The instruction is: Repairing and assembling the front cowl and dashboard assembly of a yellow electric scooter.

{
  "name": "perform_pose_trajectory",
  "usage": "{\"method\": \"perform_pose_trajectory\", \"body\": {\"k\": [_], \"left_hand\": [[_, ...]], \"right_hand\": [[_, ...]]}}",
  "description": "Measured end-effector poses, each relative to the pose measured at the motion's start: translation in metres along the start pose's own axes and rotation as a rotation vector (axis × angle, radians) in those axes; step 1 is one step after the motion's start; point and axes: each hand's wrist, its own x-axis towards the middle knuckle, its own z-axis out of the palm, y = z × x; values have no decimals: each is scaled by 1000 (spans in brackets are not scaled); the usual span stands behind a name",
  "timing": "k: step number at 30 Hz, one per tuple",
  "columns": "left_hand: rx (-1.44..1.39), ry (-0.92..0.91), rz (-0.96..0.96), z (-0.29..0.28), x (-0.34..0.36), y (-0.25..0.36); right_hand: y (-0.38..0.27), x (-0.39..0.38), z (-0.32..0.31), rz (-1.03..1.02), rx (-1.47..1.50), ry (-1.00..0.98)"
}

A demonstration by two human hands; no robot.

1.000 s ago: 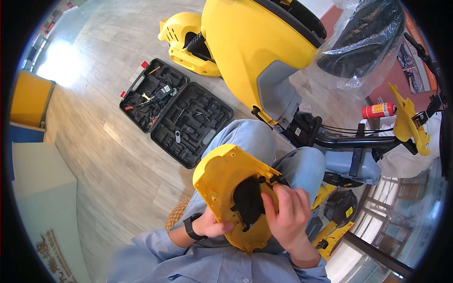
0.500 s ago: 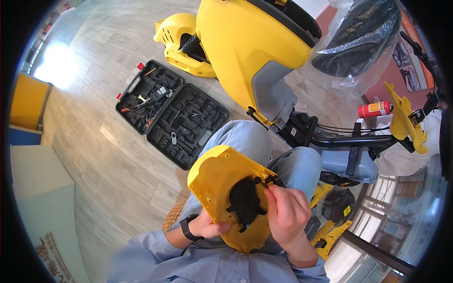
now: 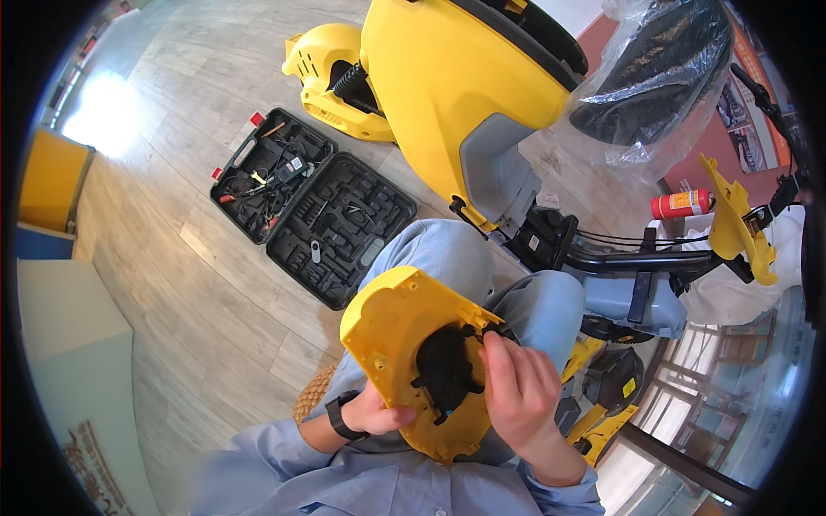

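A curved yellow plastic cover (image 3: 385, 325) rests over my lap, its hollow inner side facing up. My left hand (image 3: 377, 414) grips its lower left edge, thumb on the inside. Within the hollow sits a black fitting (image 3: 444, 371) with small tabs. My right hand (image 3: 522, 387) is closed at the cover's right edge, with thumb and forefinger pinched at a small black piece (image 3: 492, 330) there. The fingers partly hide that piece, so I cannot tell its kind.
An open black tool case (image 3: 344, 225) lies on the wooden floor, ahead and left. In front stands a yellow scooter body (image 3: 422, 69) with exposed frame tubes (image 3: 641, 257). A plastic-wrapped black seat (image 3: 654, 82) and a red fire extinguisher (image 3: 682, 205) are at the right.
My right hand has shifted very slightly left at the cover's edge, still pinching. The cover and my left hand stay nearly in place.
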Motion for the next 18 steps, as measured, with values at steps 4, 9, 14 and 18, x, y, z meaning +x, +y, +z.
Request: {"method": "perform_pose_trajectory", "body": {"k": [4,9,14,18], "left_hand": [[-12,-9,7,-3,-2,-2],[-42,11,-5,-3,-3,-4],[-28,15,-30,-5,-2,-2],[-59,4,-34,-2,1,4]], "right_hand": [[1,3,1,-40,-45,-39],[0,-1,8,13,22,-9],[-2,-3,10,25,70,119],[-3,-1,3,52,133,105]]}}
